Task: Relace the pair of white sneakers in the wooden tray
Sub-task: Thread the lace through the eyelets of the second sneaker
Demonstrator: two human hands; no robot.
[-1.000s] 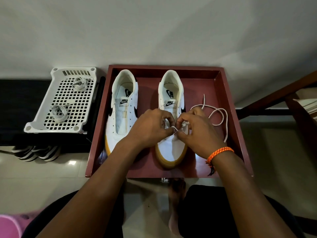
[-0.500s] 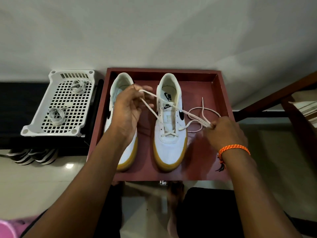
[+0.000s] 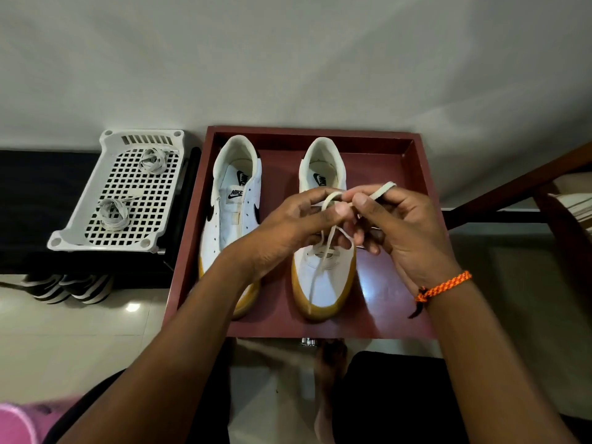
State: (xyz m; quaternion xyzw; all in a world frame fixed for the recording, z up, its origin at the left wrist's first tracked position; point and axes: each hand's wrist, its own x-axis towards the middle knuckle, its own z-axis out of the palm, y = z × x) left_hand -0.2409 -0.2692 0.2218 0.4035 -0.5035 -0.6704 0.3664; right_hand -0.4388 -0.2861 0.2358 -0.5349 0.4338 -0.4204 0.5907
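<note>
Dark red wooden tray point(image 3: 426, 200): two white gum-soled sneakers. Left hand point(image 3: 288, 229) and right hand point(image 3: 403, 232), fingers pinched on cream flat lace point(image 3: 323, 251) above right-side sneaker point(image 3: 323, 283).

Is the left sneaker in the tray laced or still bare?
Bare. The left sneaker shows open eyelets with no lace. Both hands work the lace on the right sneaker.

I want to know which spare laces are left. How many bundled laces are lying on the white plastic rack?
2. One bundled lace lies at the far end of the white rack; the other bundled lace lies nearer, toward the left. None appear hidden.
</note>
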